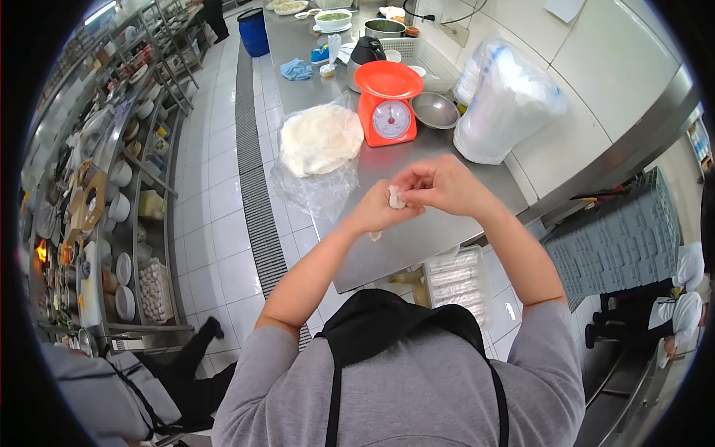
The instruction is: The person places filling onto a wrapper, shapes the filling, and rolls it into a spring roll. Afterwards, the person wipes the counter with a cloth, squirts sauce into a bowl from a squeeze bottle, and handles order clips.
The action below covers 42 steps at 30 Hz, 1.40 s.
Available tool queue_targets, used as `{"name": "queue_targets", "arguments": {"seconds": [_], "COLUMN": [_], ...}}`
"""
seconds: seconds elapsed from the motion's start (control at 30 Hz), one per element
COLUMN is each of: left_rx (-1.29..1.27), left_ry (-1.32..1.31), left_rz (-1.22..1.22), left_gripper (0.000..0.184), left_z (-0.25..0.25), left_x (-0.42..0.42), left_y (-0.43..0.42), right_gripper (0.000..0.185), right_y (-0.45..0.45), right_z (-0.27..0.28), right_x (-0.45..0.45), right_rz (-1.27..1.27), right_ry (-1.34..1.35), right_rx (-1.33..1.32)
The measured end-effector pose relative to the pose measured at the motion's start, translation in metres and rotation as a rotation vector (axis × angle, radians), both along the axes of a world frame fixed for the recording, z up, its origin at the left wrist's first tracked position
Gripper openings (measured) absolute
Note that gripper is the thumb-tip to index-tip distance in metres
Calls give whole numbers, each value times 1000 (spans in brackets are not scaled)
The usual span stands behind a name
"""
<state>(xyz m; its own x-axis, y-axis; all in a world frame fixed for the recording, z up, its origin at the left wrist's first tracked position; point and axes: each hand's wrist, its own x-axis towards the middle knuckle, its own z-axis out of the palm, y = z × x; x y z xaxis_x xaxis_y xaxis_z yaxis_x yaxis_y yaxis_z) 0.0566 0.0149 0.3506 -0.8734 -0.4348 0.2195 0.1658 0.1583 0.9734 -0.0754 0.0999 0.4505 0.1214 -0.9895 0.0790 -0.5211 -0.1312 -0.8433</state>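
Above the steel table (428,242), a small whitish piece that looks like dough (396,197) is between my two hands. My left hand (376,211) is closed around its lower side. The fingers of my right hand (441,186) are bent and pinch at its edge. Another small pale bit (375,236) shows just below my left hand; I cannot tell whether it touches the hand or the table. Beyond my left hand lies a large flattened white dough mass (320,139) on clear plastic (316,190). An orange dial scale (389,112) stands past my hands.
A metal bowl (436,110) sits right of the scale, beside wrapped plastic bags (506,104) against the wall. Farther back are a blue cloth (296,70) and a black-lidded jug (367,51). Grey crates (618,231) stand right. People (674,313) are at both sides.
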Motion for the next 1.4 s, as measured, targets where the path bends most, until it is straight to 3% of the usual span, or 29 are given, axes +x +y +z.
{"name": "queue_targets", "arguments": {"seconds": [0.13,0.23,0.3,0.33,0.43,0.53,0.63,0.7,0.83,0.93,1.03,1.3,1.4], "left_rx": [69,25,-73,-70,-29,-49,-48,-96,-132,-225,-242,-88,-135], "left_ry": [-206,-94,29,31,80,-18,-113,-118,-86,-68,-45,-60,-120], "left_rz": [-232,-70,398,407,393,211,210,200,204,253,247,-63,-89], "left_gripper": [18,10,19,19,15,13,13,16,16,15,15,11,12], "left_z": [24,8,1,-1,1,4,16,22,13,11,19,26,23], "left_x": [8,1,-5,-5,1,8,12,15,11,10,16,24,24], "left_y": [-6,-6,7,8,9,3,2,3,2,0,1,-4,-4], "right_gripper": [8,10,9,9,9,9,8,10,12,13,13,16,15], "right_y": [-9,-14,-12,-11,-8,-13,-13,-5,-4,-2,-3,-3,-5], "right_z": [2,-9,-21,-21,-12,-5,-3,0,-1,4,3,8,13], "right_x": [-4,0,10,12,14,8,10,13,16,22,19,15,18], "right_rz": [163,-14,-312,-304,-150,-94,46,139,100,-39,56,298,268], "right_ry": [174,172,60,63,193,82,187,396,415,329,334,421,465], "right_rx": [-95,-61,-84,-82,-235,-9,-144,-317,-292,-128,-234,-357,-201]}}
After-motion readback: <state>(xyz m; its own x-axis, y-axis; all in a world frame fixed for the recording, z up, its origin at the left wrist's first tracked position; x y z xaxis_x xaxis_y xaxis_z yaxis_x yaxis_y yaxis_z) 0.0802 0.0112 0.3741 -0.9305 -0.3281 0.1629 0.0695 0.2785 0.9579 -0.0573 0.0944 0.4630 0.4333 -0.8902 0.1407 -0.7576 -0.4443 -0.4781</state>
